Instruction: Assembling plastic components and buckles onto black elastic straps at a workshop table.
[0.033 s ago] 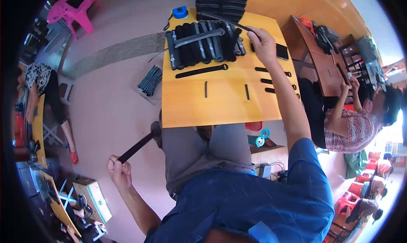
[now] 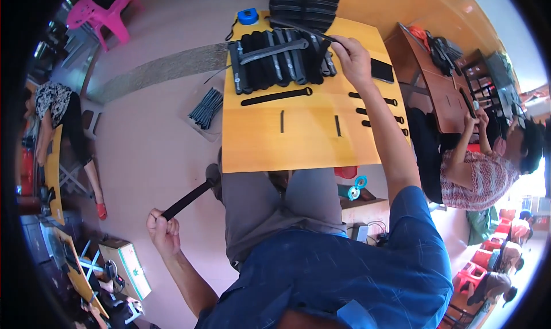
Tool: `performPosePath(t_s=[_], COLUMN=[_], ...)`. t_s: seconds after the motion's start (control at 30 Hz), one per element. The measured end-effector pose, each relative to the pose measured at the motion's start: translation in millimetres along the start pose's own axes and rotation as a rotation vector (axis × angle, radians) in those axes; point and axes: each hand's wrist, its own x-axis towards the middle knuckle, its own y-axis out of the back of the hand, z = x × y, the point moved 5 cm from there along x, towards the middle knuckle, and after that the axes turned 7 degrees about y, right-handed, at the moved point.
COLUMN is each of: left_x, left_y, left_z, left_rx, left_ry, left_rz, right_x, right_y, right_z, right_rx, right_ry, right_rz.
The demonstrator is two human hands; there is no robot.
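Head view shows the right hand (image 2: 353, 58) reaching across the yellow surface (image 2: 258, 148), its grip pinched shut on the end of a thin black strap (image 2: 298, 29) that runs over the bundle of black straps (image 2: 278, 62) at the far edge. The left hand (image 2: 163, 232) hangs out to the side below the surface edge, its grip closed in a fist around one end of another black strap (image 2: 186, 201). Judging by this, a strap is being drawn from the pile; the next move calls for lifting it free without dragging its neighbours. Fingertips on the right are hard to make out, and the dark stack (image 2: 303, 5) beyond is cut off at the top.
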Motion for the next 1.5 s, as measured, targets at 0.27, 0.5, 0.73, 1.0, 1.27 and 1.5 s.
performPosePath(t_s=[0.27,0.5,0.73,1.0,1.27,1.5], left_x=[-6,-9,2,-5,-38,9], left_y=[-24,-28,-74,-223,-272,-221], left_z=[-4,-3,9,1,-77,-75], left_rx=[0.049,0.063,0.187,0.588,0.743,1.041], left_ry=[0.008,0.037,0.005,-0.401,-0.219,-0.209], left_rz=[-0.003,-0.026,0.011,-0.340,-0.605,-0.330], right_x=[23,16,-13,-235,-267,-255], right_y=[-77,-87,-37,-38,-21,21], right_z=[-21,-12,-66,-214,-189,-150], right_rx=[-0.232,-0.447,-0.202,1.355,1.858,1.207], right_ry=[0.174,0.307,0.141,-0.770,-0.890,-0.747], right_rz=[-0.098,-0.154,0.016,-0.729,0.021,-0.030])
